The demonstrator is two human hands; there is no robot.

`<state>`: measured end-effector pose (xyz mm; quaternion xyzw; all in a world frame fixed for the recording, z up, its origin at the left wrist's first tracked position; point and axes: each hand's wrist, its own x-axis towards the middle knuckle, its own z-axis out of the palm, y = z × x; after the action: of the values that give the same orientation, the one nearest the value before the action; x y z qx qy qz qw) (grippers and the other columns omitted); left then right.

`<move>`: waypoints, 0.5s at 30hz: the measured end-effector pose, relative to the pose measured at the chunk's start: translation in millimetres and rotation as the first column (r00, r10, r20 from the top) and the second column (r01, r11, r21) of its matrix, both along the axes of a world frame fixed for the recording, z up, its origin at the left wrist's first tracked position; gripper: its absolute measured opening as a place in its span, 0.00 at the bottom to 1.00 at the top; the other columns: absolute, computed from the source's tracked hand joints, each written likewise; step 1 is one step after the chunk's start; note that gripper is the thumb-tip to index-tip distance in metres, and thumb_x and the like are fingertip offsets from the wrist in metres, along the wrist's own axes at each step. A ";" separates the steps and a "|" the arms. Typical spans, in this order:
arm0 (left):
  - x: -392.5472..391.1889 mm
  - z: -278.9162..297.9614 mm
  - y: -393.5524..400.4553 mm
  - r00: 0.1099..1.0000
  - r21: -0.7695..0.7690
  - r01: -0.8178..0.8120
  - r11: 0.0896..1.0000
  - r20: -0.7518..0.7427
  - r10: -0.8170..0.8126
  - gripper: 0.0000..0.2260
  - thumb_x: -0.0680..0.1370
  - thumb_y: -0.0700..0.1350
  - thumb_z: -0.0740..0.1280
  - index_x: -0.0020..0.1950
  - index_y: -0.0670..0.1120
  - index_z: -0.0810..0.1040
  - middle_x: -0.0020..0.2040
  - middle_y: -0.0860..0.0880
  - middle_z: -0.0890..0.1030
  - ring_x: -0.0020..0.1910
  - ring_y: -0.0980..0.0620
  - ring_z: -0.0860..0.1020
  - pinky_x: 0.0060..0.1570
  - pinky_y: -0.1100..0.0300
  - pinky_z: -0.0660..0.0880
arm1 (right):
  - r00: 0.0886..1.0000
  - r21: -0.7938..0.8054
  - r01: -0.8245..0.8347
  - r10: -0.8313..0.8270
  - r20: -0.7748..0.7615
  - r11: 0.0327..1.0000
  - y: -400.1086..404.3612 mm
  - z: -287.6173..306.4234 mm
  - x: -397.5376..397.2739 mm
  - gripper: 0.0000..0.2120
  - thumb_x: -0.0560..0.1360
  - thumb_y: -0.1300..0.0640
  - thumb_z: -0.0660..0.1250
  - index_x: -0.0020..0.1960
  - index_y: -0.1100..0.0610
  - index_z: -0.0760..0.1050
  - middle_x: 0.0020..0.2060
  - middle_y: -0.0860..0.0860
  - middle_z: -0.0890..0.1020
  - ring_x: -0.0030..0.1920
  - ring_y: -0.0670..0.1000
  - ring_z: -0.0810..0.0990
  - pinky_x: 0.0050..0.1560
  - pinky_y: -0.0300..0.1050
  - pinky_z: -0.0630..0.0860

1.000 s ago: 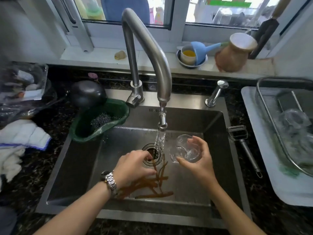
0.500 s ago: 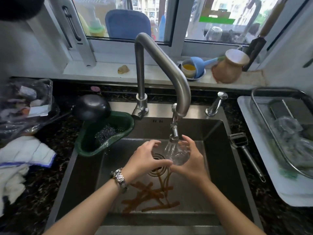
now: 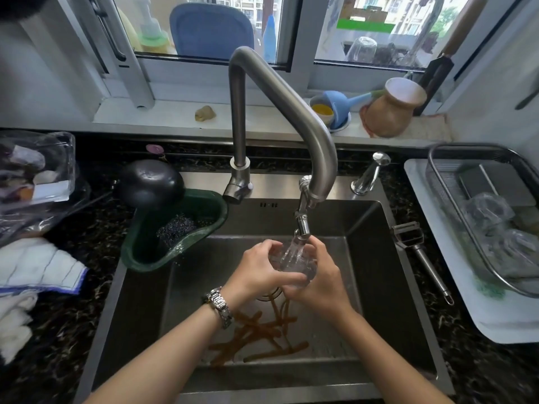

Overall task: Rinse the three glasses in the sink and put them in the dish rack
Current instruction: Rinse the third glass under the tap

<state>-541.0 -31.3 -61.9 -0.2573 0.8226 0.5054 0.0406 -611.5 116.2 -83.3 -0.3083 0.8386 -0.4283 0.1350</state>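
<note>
Gripped now by both the left hand [image 3: 259, 272] and right hand [image 3: 320, 281], the glass [image 3: 294, 263] has been brought under the tap [image 3: 303, 228] at frame centre, so rinsing is underway.

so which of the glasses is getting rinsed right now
The glass gripped by both hands, left and right, under the running tap over the sink. The other clear glasses sit in the rack on the right.
</note>
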 end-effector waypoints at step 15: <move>6.6 -5.9 -2.1 0.995 0.047 -0.038 0.998 -0.095 0.042 0.36 0.58 0.58 0.78 0.62 0.48 0.76 0.55 0.53 0.80 0.52 0.58 0.80 0.53 0.60 0.80 | 0.913 0.094 -0.264 0.217 0.347 0.960 24.9 3.6 -33.2 0.39 0.64 0.55 0.80 0.69 0.47 0.64 0.63 0.39 0.72 0.63 0.35 0.71 0.60 0.29 0.71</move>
<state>-534.4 -33.4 -67.7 -0.2482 0.8066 0.5365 -0.0032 -644.7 141.1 -79.8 -0.3224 0.7870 -0.3949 0.3475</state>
